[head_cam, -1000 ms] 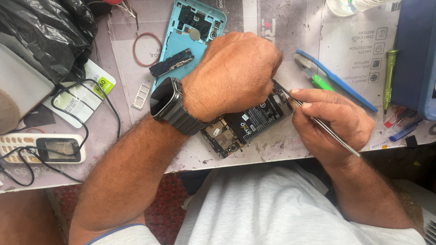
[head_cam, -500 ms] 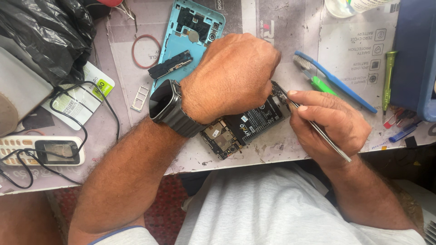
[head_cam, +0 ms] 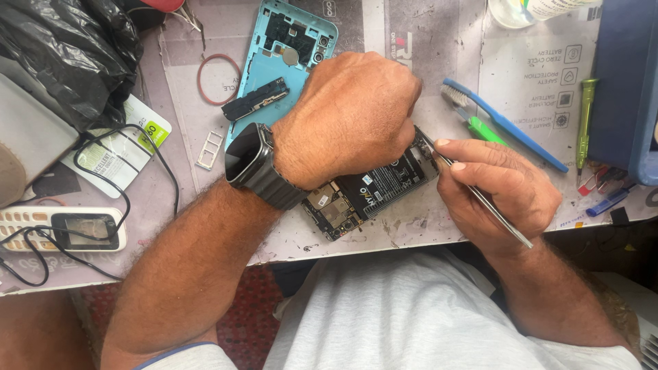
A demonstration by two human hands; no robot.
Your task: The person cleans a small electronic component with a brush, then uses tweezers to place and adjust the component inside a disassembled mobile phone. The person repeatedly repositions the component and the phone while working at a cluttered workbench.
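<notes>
Your left hand (head_cam: 349, 120) lies knuckles-up over the opened phone (head_cam: 370, 192) at the mat's near edge, covering its upper half; whether those fingers are closed on it cannot be told. Your right hand (head_cam: 497, 188) pinches metal tweezers (head_cam: 480, 195), tips at the phone's 2 o'clock corner — fingers clamped together on the tool.

Surroundings: blue back cover (head_cam: 284, 55) at 11 o'clock, partly hidden by your left hand; blue toothbrush (head_cam: 504, 123) and green screwdriver (head_cam: 585, 116) toward 2 o'clock; white keypad phone (head_cam: 65, 229) with black cable at 9 o'clock — well apart.
</notes>
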